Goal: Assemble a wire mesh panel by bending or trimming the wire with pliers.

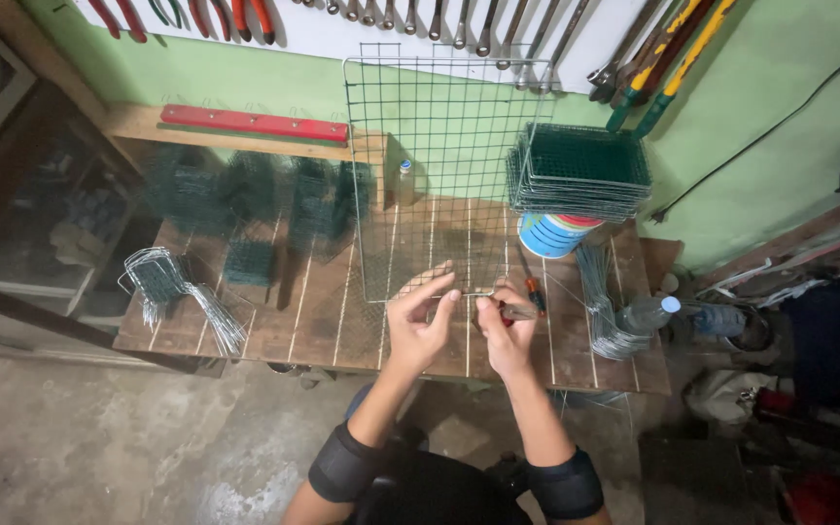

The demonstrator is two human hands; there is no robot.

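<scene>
I am looking down from the head camera at a slatted wooden bench (pixel 323 321) against a green wall. A large wire mesh panel (pixel 444 165) is standing upright on the bench, its bottom edge near the bench's front. My left hand (pixel 420 326) is reaching up to that bottom edge, fingers partly curled, the fingertips pinching the lower frame wire. My right hand (pixel 504 331) is closed around red-handled pliers (pixel 515 311), whose tip is pointing right along the same wire, just beside my left fingers. A stack of mesh panels (pixel 578 170) is sitting on a blue bucket (pixel 551 235) to the right. Bent wires (pixel 600 297) are lying beside a plastic bottle (pixel 648 313) near the bench's right edge. More bent wires (pixel 182 292) are lying at the left end. Tools are hanging on the wall above.
</scene>
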